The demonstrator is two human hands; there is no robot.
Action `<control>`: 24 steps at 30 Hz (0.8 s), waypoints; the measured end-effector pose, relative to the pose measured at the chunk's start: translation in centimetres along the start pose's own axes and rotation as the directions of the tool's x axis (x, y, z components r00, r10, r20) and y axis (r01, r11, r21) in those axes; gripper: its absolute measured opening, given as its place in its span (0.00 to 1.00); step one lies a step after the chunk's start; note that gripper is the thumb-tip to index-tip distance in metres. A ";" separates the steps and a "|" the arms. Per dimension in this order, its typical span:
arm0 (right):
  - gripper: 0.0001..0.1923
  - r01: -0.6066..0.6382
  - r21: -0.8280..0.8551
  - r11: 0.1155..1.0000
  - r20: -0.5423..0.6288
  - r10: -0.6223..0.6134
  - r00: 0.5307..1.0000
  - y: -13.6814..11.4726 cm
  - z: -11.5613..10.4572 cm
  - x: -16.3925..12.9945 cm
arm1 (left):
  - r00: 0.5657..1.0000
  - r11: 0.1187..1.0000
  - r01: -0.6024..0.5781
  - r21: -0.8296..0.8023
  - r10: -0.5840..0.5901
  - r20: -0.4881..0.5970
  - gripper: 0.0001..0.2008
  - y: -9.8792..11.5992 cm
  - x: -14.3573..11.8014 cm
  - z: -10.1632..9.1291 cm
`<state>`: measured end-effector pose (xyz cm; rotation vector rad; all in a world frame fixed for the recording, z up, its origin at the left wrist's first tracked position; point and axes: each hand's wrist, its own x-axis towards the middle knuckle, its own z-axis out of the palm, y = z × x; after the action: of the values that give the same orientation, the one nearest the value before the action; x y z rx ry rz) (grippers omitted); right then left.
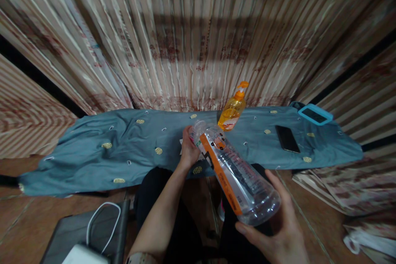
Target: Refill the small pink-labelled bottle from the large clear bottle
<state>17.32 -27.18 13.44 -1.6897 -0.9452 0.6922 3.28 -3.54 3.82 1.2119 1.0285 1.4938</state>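
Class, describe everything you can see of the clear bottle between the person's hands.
The clear bottle looks like shiny, empty plastic, with a narrow neck, rounded base and partly orange label. It is held slanting, neck away from the wearer, base nearer. The left hand is at its neck, fingers mostly hidden; the right hand is around its base.

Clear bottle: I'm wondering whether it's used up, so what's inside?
No liquid shows through the see-through end of the bottle. The orange strip covers part of its side, so what lies directly behind that cannot be seen.
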 end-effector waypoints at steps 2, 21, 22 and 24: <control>0.55 -0.002 0.008 1.000 -0.001 0.002 1.000 -0.1 0.1 0.0 | 1.000 1.000 0.016 -0.011 -0.016 0.002 0.31 0.0 0.0 0.0; 0.52 0.066 -0.054 0.996 -0.011 -0.067 0.998 0.3 0.0 0.1 | 1.000 1.000 -0.014 0.004 0.014 0.002 0.31 -0.4 0.1 0.0; 0.53 0.063 -0.052 0.997 -0.009 -0.063 0.998 0.3 0.0 0.1 | 1.000 1.000 -0.016 0.005 0.016 0.000 0.31 -0.4 0.1 0.0; 0.52 0.055 -0.043 0.998 -0.007 -0.055 0.998 0.2 0.0 0.1 | 1.000 1.000 -0.027 0.012 0.027 0.004 0.32 -0.3 0.1 0.0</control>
<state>17.46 -27.13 13.21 -1.6958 -1.0036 0.6324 3.35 -3.36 3.55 1.2410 1.0237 1.5082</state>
